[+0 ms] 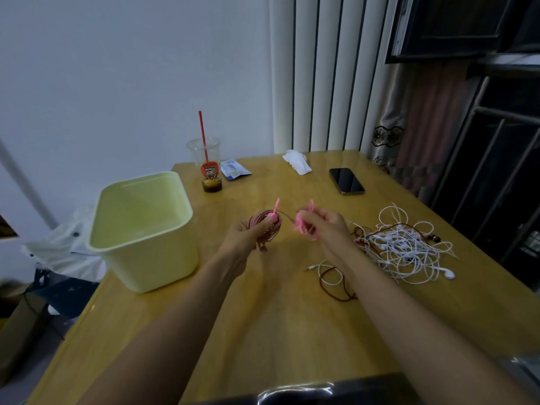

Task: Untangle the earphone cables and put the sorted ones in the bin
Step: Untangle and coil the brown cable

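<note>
My left hand (249, 232) grips a coiled bundle of pink earphone cable (264, 222) above the table's middle. My right hand (324, 225) pinches the bright pink loose end (304, 226) of that same cable; a short strand runs between the two hands. To the right lies a tangled heap of white and dark red earphone cables (406, 244), with one white-and-red strand and its plug (327, 273) trailing toward me. The pale yellow bin (140, 244) stands at the left, with nothing visible inside it.
On the wooden table (263, 317) stand a plastic cup with a red straw (209, 171), a small packet (233, 169), a crumpled tissue (296, 160) and a black phone (346, 181). A window grille and curtain are at the right.
</note>
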`<state>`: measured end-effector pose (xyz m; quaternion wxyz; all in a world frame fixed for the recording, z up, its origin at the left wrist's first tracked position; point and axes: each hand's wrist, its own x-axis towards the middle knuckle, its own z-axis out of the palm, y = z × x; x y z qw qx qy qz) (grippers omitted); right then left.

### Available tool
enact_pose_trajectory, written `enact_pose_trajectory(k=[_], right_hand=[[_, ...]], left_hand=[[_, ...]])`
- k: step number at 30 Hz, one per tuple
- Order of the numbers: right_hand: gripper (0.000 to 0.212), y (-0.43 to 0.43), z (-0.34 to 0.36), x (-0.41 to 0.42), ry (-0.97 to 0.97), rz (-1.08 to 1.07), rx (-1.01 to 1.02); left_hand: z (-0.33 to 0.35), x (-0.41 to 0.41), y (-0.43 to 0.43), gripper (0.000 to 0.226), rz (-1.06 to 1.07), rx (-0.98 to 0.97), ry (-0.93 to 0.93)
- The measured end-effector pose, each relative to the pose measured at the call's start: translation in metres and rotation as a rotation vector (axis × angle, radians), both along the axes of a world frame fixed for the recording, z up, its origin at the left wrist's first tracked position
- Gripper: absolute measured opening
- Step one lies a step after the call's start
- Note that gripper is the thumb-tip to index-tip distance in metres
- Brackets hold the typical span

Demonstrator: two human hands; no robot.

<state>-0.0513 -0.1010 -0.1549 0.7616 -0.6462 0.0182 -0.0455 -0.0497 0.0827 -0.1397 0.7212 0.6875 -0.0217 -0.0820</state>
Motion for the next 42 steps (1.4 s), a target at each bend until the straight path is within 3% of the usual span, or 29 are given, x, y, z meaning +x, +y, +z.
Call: enact_pose_trajectory(k=[3,6,8,15,20,25,28,31,37,42], right_hand=[[0.012,-0.009,0.003,0.003,0.064,-0.208,-0.383],[0.035,-0.012,0.002,0.006,0.225,-0.139,-0.929],[0.049,-0.008,0.005,0.009,0.218,-0.083,-1.038],[0.045,-0.009,0.006,0.015,0.076,-0.167,-1.168],[0.023,-0.008,0.011,0.014,-0.122,-0.259,-1.047],[0.033,0.0,0.009,0.017,-0.058,0.043,-1.126],[0.03,0.002,0.013,0.017,-0.174,-0.128,-1.063],[0.025,0.005,0.016,0.02,-0.253,-0.16,-1.04],[0.026,0.014,0.009,0.023,-0.208,-0.07,-1.085],[0.032,0.014,0.006,0.019,-0.158,-0.004,-1.278]], left_hand=[[0.0,0.001,0.006,0.024,0.051,-0.021,0.038],[0.0,0.002,0.008,0.021,0.077,-0.024,0.084],[0.001,0.002,0.008,0.022,0.086,-0.016,0.117],[0.001,0.003,0.014,0.036,0.081,0.024,0.158],[0.003,0.004,0.02,0.044,0.102,0.036,0.13],[0.006,0.002,0.024,0.046,0.123,0.03,0.124],[0.007,-0.001,0.026,0.043,0.121,0.032,0.114],[0.007,-0.003,0.029,0.038,0.115,0.045,0.119],[0.008,-0.007,0.029,0.029,0.102,0.039,0.141],[0.004,-0.006,0.029,0.04,0.091,0.046,0.154]])
